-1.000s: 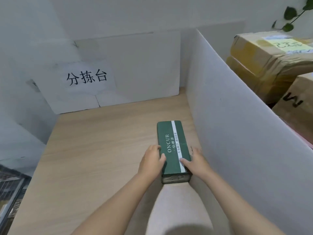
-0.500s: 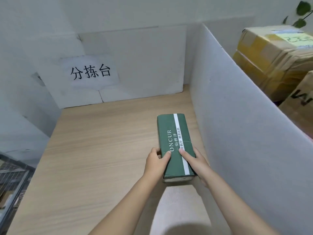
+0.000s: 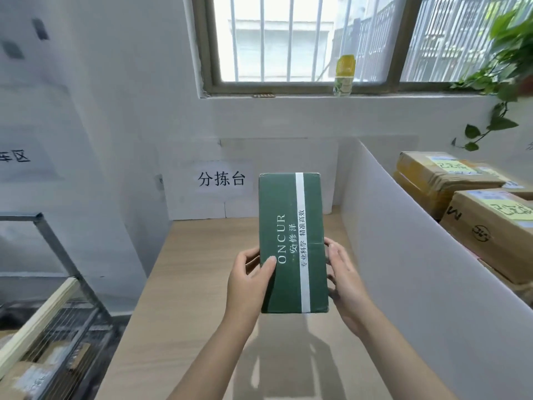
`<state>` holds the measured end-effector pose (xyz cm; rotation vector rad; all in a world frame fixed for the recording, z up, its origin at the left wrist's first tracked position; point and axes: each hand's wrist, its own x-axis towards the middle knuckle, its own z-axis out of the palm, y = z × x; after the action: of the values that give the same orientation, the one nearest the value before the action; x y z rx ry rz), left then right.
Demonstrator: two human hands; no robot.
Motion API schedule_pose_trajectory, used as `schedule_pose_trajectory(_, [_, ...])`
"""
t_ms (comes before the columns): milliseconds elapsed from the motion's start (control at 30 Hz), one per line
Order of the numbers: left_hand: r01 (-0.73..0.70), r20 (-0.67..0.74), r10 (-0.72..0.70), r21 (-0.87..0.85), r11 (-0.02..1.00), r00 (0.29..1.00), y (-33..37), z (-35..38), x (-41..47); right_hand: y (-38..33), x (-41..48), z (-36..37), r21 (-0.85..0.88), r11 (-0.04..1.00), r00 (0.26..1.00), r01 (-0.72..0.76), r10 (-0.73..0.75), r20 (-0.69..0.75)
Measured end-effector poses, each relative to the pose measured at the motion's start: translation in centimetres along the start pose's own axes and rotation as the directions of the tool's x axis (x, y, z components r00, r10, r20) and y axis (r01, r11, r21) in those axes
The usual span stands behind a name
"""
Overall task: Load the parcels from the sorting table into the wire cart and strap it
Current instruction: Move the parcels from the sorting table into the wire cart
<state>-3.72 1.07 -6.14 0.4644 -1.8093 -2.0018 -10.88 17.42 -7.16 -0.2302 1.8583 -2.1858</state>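
The green box (image 3: pixel 291 243) is up off the wooden surface (image 3: pixel 187 298), standing nearly on end with its printed face to the camera, and it is clamped from both sides at its lower half: the left hand (image 3: pixel 248 284) has its thumb across the front and its fingers behind the left edge, and the right hand (image 3: pixel 346 287) is curled round the right edge. The step looks like the carry over to the wire cart (image 3: pixel 69 342) at the lower left, where brown parcels (image 3: pixel 31 376) already lie. With the grip so low on a long box it will likely want to tip, so shifting one hand under the bottom end would steady it; swing left, away from the white divider (image 3: pixel 418 255), lift clear of the cart's top rail, and lay the box flat on its broad face beside the parcels so the load sits low enough for strapping
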Motion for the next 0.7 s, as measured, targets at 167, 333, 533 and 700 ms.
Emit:
schedule_pose_trajectory(167, [-0.036,-0.034,0.034,-0.044,0.998,0.999,1.4,-5.2,-4.3,0.2,-5.1,4.0,0.129,0.992,0.997,-0.008,-0.002,0.082])
schedule_pose_trajectory(333, [-0.058,0.005,0.058,-0.054,0.997,0.998,1.9,-9.2,-7.2,-0.4,-8.1,6.8,0.109,0.991,0.985,-0.081,0.063,0.161])
schedule_pose_trajectory(533, [-0.153,0.086,0.156,-0.050,0.987,0.984,3.7,-12.5,-8.2,-1.6,-11.0,9.1,0.047,0.990,0.967,-0.132,0.118,0.227])
schedule_pose_trajectory(700, [-0.242,0.070,0.238,0.053,0.969,0.969,4.9,-14.7,-7.0,-2.8,-11.3,11.2,0.050,0.997,0.991,-0.059,0.053,0.127])
